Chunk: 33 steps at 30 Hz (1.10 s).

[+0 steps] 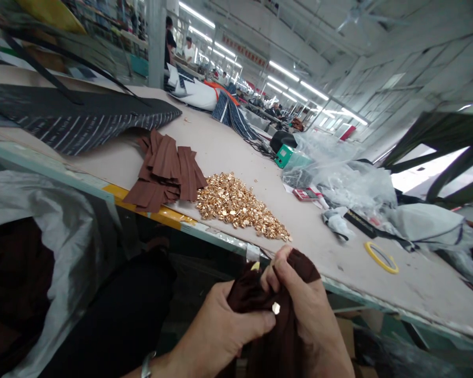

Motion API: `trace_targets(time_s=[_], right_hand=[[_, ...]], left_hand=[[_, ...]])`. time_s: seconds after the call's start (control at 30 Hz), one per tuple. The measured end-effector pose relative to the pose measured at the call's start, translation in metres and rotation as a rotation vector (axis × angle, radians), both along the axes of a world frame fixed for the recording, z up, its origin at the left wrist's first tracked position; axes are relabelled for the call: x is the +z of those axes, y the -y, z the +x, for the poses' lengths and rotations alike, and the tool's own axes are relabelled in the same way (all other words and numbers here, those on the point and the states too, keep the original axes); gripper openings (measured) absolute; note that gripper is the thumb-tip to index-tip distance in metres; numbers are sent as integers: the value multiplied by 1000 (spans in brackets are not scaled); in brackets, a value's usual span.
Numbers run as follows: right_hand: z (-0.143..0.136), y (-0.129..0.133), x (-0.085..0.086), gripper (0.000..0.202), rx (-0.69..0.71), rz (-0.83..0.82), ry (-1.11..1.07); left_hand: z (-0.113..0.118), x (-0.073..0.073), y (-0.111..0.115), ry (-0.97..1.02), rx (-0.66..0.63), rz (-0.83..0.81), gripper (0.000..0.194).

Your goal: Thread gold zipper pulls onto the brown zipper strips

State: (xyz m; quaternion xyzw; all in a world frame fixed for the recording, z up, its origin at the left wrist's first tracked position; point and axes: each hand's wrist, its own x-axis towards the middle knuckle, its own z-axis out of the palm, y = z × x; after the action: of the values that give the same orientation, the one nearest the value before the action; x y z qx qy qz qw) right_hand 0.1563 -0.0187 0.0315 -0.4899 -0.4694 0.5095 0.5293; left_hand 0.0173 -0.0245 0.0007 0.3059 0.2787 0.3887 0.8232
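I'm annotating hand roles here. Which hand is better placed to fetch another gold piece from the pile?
Probably the right hand: it sits closer to the gold pile, while the left hand grips the dark brown fabric below the table edge.

No legible writing anywhere

A red banner (242,51) hangs from the ceiling far beyond the fingertips, its characters too blurred to read; the dark striped fabric (82,123) up-left of the fingers carries rows of tiny white marks, also unreadable.
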Motion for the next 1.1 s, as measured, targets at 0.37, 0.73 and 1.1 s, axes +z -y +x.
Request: trace_targets(time_s=[0.37, 0.73, 1.1], right_hand=[[-8, -44, 26, 19, -248, 160, 1318], [-15, -19, 19, 20, -256, 247, 1110], [-39, 30, -11, 24, -286, 81, 583]], left_hand=[[-22, -7, -10, -15, 51, -155, 18], [-27, -5, -13, 107, 39, -270, 40], [-19, -12, -11, 70, 66, -271, 32]])
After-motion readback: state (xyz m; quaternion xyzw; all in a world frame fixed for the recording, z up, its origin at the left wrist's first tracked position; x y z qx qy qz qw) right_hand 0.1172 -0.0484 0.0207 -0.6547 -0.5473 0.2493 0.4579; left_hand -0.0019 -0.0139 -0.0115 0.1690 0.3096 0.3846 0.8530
